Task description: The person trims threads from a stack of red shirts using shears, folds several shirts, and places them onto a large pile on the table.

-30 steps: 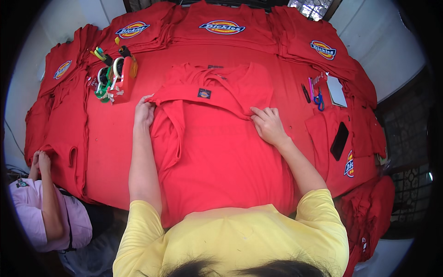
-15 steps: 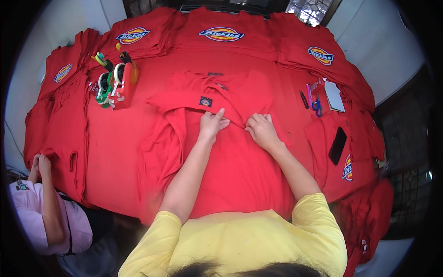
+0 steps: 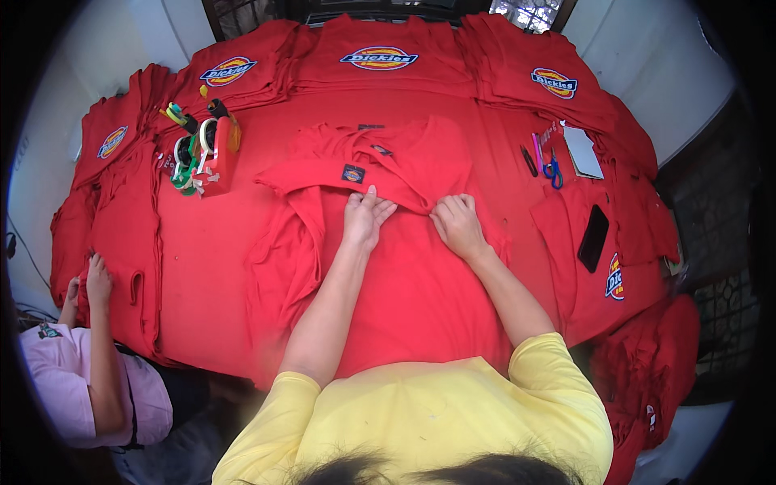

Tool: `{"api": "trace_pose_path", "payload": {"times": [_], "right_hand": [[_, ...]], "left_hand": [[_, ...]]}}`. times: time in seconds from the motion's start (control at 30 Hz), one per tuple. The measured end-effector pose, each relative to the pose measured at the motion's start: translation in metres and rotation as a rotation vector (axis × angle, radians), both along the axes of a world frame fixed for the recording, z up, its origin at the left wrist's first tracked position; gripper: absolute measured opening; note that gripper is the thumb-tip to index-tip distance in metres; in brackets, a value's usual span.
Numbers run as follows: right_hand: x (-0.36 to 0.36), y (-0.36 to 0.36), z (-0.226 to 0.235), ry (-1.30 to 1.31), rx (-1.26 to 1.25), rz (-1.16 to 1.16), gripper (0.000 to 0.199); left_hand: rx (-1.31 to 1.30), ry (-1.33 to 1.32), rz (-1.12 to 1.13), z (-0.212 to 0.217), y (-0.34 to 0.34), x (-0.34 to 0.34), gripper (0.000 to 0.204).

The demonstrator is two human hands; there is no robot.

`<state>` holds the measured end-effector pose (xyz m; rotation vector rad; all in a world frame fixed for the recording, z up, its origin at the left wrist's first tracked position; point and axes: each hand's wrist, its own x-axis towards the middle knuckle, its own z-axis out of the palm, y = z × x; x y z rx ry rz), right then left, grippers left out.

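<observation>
A person in a pink top sits or stands at the left edge, hands [image 3: 87, 283] at a pile of red cloth [image 3: 121, 234] on the table [image 3: 202, 275], whose surface is red too. A pale wall [image 3: 44, 162] rises behind that side. Rightward come a green tape dispenser [image 3: 184, 164] and, touching or just beside it, a red one [image 3: 218, 158]. Along the far edge lie stacks of red garments [image 3: 380, 77] with oval emblems. Farther right are blue scissors [image 3: 553, 172], a white card [image 3: 582, 152] and a black phone [image 3: 593, 238] on folded red cloth; a bright window [image 3: 529, 12] stands beyond the far right stacks, and a heap of red fabric [image 3: 647, 364] sits at the lower right.

The red shirt [image 3: 396, 283] lies mid-table, directly before the wearer in yellow. Its long axis runs from far edge to near, its neck end pointing away from the wearer. Across it a folded band slants nearer toward the right, bearing a dark square patch [image 3: 353, 174]. The left hand [image 3: 369, 220] touches the band below this patch, thumb apart from fingers; whether its grip pinches cloth, I cannot tell. The right hand [image 3: 458, 226], fingers curled, has its grip on the band's right end.
</observation>
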<state>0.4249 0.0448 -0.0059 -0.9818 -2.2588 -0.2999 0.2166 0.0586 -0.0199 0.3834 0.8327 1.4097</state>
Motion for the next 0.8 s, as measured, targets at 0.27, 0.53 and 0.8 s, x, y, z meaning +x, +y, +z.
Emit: {"api": "trace_pose_path", "payload": {"times": [0.27,0.53,0.8], "right_hand": [[0.001,0.0,-0.002,-0.001,0.002,0.003,0.009],[0.001,0.001,-0.001,-0.001,-0.013,-0.007,0.009],[0.004,0.007,0.009,0.081,-0.217,0.044,0.007]], "left_hand": [[0.027,0.038,0.06,0.011,-0.003,0.018,0.035],[0.103,0.221,0.031,0.008,0.0,0.023,0.044],[0.201,0.176,0.035,0.0,-0.001,0.021,0.044]]}}
